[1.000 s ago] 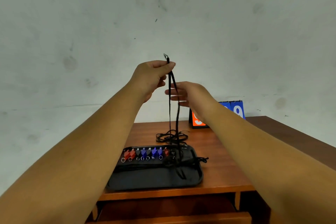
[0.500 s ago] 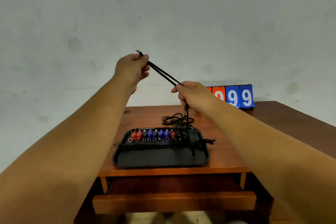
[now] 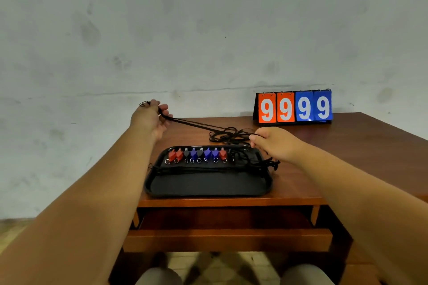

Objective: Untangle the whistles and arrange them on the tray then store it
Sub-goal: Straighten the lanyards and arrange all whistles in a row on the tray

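Observation:
A black tray (image 3: 208, 186) lies on the wooden table near its front edge. Along the tray's far side stands a row of several whistles (image 3: 196, 154), red, grey and blue, each with a metal ring. Their black cords lie bundled across the tray's middle. My left hand (image 3: 151, 120) holds the looped end of a black lanyard (image 3: 194, 124) above the table's back left. The cord runs low to the right into a tangled pile (image 3: 228, 135) behind the tray. My right hand (image 3: 272, 143) pinches that cord at the tray's back right corner.
A flip scoreboard (image 3: 294, 107) showing 9 9 9 9 in orange and blue stands at the back right of the table (image 3: 347, 146). An open drawer (image 3: 227, 238) juts out under the table's front edge. A grey wall rises behind.
Both hands have dropped from chest height toward the table. The lanyard, held steep before, now stretches nearly flat above the table between them. My view has tilted downward.

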`<state>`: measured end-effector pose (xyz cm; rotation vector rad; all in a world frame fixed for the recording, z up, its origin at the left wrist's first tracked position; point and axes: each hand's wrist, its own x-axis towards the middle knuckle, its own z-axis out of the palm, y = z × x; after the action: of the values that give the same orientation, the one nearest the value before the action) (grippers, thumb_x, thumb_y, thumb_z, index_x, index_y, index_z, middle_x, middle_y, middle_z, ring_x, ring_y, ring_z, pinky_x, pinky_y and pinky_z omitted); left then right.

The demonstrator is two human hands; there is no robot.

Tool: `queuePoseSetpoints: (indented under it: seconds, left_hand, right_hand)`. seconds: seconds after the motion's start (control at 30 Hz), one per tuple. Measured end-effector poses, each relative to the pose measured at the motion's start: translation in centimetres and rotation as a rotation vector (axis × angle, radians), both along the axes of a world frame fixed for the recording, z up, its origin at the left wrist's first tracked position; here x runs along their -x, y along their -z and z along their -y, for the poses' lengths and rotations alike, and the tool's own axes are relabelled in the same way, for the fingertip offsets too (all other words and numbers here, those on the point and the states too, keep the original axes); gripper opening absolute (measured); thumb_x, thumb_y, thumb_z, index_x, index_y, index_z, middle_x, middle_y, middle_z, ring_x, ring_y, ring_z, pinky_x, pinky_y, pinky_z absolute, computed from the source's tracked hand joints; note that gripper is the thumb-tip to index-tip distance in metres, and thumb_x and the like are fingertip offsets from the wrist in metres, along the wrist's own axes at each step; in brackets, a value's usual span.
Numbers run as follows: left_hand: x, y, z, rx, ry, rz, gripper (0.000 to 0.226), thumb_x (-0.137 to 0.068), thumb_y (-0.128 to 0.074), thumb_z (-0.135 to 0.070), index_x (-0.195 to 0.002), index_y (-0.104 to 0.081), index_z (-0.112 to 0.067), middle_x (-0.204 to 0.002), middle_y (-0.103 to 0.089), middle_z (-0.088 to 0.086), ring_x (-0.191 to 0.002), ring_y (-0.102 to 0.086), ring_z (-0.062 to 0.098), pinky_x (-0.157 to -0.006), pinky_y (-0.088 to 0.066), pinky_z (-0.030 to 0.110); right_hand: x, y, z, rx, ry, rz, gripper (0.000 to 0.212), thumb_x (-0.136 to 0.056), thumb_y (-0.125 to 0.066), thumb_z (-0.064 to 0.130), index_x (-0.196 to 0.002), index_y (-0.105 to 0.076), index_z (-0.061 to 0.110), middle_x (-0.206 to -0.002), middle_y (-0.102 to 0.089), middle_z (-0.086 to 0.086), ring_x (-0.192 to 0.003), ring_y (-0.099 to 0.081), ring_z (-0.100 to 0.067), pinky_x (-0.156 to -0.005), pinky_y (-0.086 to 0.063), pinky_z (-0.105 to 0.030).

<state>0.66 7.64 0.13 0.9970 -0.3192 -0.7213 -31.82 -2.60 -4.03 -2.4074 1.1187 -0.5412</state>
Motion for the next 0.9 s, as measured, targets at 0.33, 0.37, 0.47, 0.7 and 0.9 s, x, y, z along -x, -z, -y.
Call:
queuePoseSetpoints:
  seconds: [0.33,0.37,0.47,0.7,0.9]
  left_hand:
    - [1.7,1.6,0.1,-0.347,-0.018,0.715,0.026,-0.110,-0.054,-0.028,-0.128,-0.070,-0.016,-0.094,-0.061,-0.005,-0.073,-0.055,0.011,-0.056,-0.043,0.026]
    - [3.4,1.2,-0.3,-0.413,0.092,0.935,0.025,-0.109,-0.055,-0.033,-0.127,-0.070,-0.022,-0.093,-0.058,-0.009,-0.077,-0.055,0.008,-0.060,-0.045,0.026]
    - [8.2,0.5,-0.8,-0.518,0.491,1.341,0.032,-0.107,-0.053,-0.054,-0.132,-0.067,-0.039,-0.089,-0.058,-0.022,-0.079,-0.055,0.001,-0.070,-0.049,0.026]
    - [8.6,2.6,2.2,-0.445,0.671,1.236,0.028,-0.103,-0.065,-0.051,-0.094,-0.079,-0.028,-0.070,-0.060,-0.003,-0.052,-0.039,0.010,-0.055,-0.036,0.026]
    - [6.4,2.6,3.6,-0.419,0.488,1.035,0.027,-0.106,-0.062,-0.044,-0.101,-0.081,-0.025,-0.060,-0.036,-0.009,-0.053,-0.030,0.011,-0.052,-0.033,0.026]
  right_hand:
    - [-1.6,0.2,-0.3,-0.089,0.003,0.134,0.036,-0.111,-0.051,0.046,-0.093,-0.077,0.027,-0.077,-0.065,0.007,-0.074,-0.062,-0.011,-0.072,-0.045,-0.029]
    - [-2.2,0.0,-0.4,-0.131,0.001,0.187,0.036,-0.110,-0.052,0.046,-0.095,-0.078,0.027,-0.074,-0.067,0.006,-0.071,-0.065,-0.011,-0.075,-0.048,-0.030]
    - [-3.7,-0.7,-0.7,-0.235,-0.040,0.339,0.035,-0.110,-0.055,0.043,-0.096,-0.078,0.020,-0.073,-0.071,-0.004,-0.067,-0.072,-0.014,-0.086,-0.054,-0.034]
    - [-5.0,-1.5,0.7,-0.249,0.061,0.441,0.031,-0.106,-0.061,0.042,-0.094,-0.081,0.021,-0.066,-0.067,-0.008,-0.052,-0.062,-0.014,-0.079,-0.061,-0.040]
    - [-4.1,-0.2,3.0,-0.402,0.107,0.477,0.045,-0.100,-0.062,0.057,-0.105,-0.081,0.017,-0.078,-0.048,-0.007,-0.064,-0.042,-0.022,-0.060,-0.043,-0.035]
